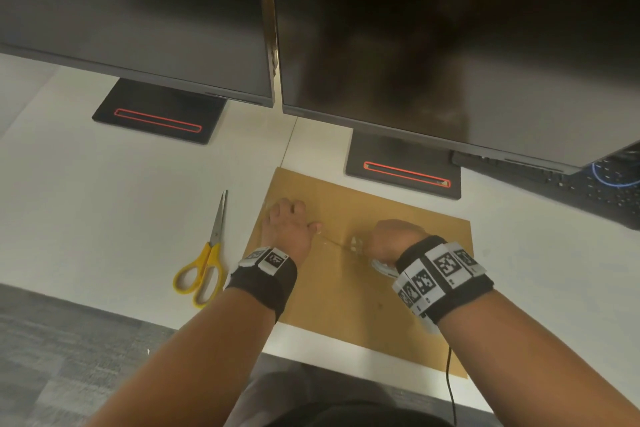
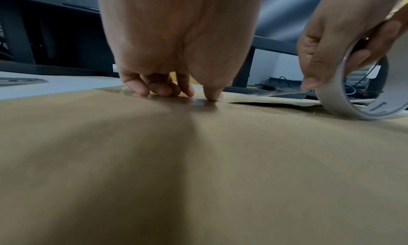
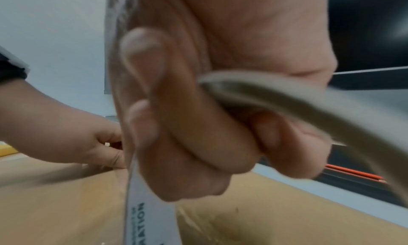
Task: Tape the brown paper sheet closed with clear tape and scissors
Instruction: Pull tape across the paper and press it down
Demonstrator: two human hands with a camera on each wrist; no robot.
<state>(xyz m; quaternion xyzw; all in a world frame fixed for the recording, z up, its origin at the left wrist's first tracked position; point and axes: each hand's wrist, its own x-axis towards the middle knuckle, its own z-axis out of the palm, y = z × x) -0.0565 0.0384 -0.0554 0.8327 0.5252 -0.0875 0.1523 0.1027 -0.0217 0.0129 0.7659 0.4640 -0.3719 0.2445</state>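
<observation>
We are in the middle of the job. The brown paper (image 1: 381,288) lies flat on the white desk (image 1: 104,184), near the edge, in front of two dark screens (image 1: 450,45). A strip of clear tape (image 1: 334,242) runs across the paper from our left hand (image 1: 289,225) to the roll (image 2: 362,95) in our right hand (image 1: 393,241). The left end looks stuck down already. The strip is not cut yet, we think. The scissors (image 1: 207,253) lie untouched on the desk, just left of the paper. So we judge that what is left is to cut the strip and rub it flat. More strips may be needed, but we cannot tell.

Our left hand is on the left part of the paper. Its fingertips (image 2: 159,89) and thumb press down on the tape end, with the fingers bent at the knuckles. It grips nothing.

Our right hand is to the right of it, over the middle of the paper. Its fingers curl through the roll and grip it tight. The roll stands on its edge and touches the paper. Both arms reach forward from the near side.
</observation>
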